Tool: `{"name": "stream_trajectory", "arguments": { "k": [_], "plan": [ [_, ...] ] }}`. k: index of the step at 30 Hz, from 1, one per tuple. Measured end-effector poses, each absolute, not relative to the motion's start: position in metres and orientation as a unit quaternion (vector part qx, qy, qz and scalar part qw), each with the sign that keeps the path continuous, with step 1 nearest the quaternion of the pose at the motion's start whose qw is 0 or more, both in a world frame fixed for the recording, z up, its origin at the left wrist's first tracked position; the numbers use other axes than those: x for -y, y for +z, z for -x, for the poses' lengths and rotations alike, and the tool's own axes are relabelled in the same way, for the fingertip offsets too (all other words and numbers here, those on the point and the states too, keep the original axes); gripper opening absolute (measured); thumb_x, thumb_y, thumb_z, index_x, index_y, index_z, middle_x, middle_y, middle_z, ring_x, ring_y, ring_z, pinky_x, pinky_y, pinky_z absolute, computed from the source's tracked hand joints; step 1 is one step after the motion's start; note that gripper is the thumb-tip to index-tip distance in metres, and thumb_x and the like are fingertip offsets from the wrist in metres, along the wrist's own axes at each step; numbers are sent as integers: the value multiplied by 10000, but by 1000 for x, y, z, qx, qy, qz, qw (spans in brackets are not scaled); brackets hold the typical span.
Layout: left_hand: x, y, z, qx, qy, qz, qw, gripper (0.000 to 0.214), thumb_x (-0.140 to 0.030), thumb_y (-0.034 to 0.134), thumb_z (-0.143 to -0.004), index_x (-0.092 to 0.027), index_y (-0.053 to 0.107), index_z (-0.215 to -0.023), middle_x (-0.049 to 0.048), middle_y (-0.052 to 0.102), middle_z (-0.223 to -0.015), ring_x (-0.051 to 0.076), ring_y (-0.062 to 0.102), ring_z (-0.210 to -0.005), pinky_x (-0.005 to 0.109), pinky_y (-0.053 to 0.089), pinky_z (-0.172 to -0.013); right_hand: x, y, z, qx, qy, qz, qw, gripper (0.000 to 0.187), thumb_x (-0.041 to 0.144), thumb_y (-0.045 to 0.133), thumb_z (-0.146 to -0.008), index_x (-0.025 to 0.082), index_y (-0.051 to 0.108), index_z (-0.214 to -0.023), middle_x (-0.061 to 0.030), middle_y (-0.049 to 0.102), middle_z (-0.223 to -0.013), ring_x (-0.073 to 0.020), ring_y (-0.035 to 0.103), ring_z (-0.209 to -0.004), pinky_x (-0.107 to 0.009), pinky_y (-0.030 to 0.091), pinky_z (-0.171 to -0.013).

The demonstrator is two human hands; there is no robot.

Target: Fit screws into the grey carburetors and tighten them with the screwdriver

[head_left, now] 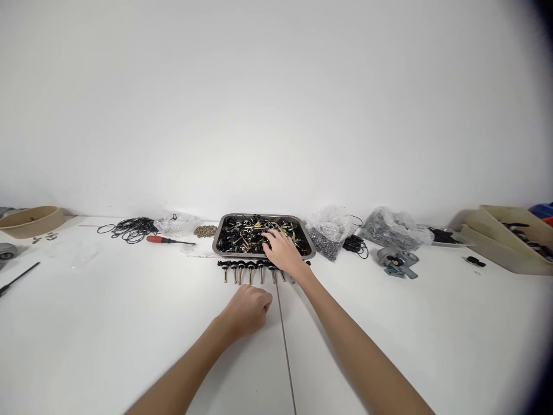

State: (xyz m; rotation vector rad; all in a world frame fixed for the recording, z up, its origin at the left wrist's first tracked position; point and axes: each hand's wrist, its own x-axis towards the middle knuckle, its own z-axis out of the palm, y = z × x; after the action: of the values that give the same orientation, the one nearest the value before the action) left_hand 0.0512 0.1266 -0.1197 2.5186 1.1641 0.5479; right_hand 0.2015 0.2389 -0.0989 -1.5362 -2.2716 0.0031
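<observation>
Right hand in tray of black-and-brass parts, left hand fisted in front

Nearest: white counter (151, 351), a dark seam running away from the person. Left hand (250, 308) is curled into a fist on the near side of the row; cannot tell if anything is inside. Just beyond, a row of black-headed parts (250, 271), brass-coloured shafts pointing toward the person. Right forearm crosses the row's right end and blocks some of it.

Off to the left, a thin black tool (19, 278); to the right, a grey metal device (396, 262) and small black pieces (475, 261).

Past the row, the dark-rimmed tray (222, 254) holds a jumble of similar parts (242, 235). Right hand (283, 251) is over its right half, fingers loosely spread, hiding some contents; fingertip contact unclear.

Left of tray: brass-coloured pile (205, 231), red-handled screwdriver (159, 239), clear plastic bag (179, 223), tangled black cords (133, 229), tan bowl (34, 223).

Right of tray: bag of small metallic bits (330, 233), black cord bundle (356, 245), second filled bag (395, 229), cream bin (488, 239) with dark items.

Farthest: white wall (276, 104). Any markings on the parts are too small to read.
</observation>
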Motion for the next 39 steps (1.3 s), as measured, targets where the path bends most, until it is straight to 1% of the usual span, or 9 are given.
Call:
{"name": "stream_trajectory", "arguments": {
  "k": [7,12,15,17,22,24,26,31,39],
  "plan": [
    [-126,-116,-51,-412,195,-876,160,227,64,333,-448,-142,257,-503,-34,276,-456,87,172,-453,237,156,-489,-239,-99,-202,810,-12,550,204,318,300,337,-934,195,581,-1106,-75,470,-1299,-245,422,-1184,-425,342,-1000],
    [-127,-115,-52,-409,192,-877,162,228,67,334,-456,-142,261,-506,-35,281,-459,86,177,-454,236,158,-491,-238,-98,-201,810,-15,552,198,319,299,332,-932,187,597,-1069,-74,462,-1311,-247,414,-1191,-432,346,-994],
    [-127,-115,-52,-412,190,-876,164,226,64,333,-454,-144,260,-506,-34,284,-461,87,173,-455,237,160,-492,-238,-98,-202,809,-17,553,197,334,294,330,-929,178,604,-1082,-75,457,-1327,-247,410,-1194,-434,346,-996],
    [-126,-115,-52,-411,190,-876,163,225,59,331,-453,-147,255,-506,-32,287,-460,88,172,-455,239,161,-493,-238,-98,-202,815,-19,546,194,360,294,326,-929,171,606,-1119,-68,431,-1367,-249,383,-1223,-436,334,-1014],
    [-126,-115,-52,-407,189,-879,158,224,49,332,-455,-152,247,-505,-29,290,-460,88,180,-454,240,161,-493,-239,-97,-205,848,-24,503,165,445,279,256,-945,160,625,-1162,-7,340,-1455,-258,288,-1301,-455,290,-1060],
    [-126,-114,-52,-405,190,-880,159,224,45,332,-456,-154,243,-505,-29,287,-459,88,179,-453,239,163,-493,-239,-97,-205,848,-15,502,170,448,270,258,-941,156,642,-1141,-6,362,-1443,-257,297,-1296,-456,282,-1067],
    [-126,-114,-51,-404,193,-880,161,220,41,333,-456,-154,244,-505,-28,290,-460,88,178,-453,239,161,-493,-238,-96,-204,844,-7,504,185,434,261,282,-930,147,647,-1136,-26,404,-1414,-248,322,-1278,-447,276,-1073],
    [-126,-114,-51,-412,196,-874,166,212,40,330,-457,-149,249,-506,-26,293,-460,87,179,-459,235,154,-496,-238,-94,-203,831,11,514,213,418,248,335,-905,126,611,-1194,-69,451,-1366,-239,368,-1245,-426,276,-1074],
    [-126,-116,-50,-417,191,-874,163,219,46,324,-459,-150,241,-509,-27,278,-462,89,193,-462,235,163,-505,-245,-92,-203,819,64,509,258,378,186,381,-872,166,616,-1167,-64,480,-1314,-203,377,-1248,-377,262,-1092]
  ]
}}
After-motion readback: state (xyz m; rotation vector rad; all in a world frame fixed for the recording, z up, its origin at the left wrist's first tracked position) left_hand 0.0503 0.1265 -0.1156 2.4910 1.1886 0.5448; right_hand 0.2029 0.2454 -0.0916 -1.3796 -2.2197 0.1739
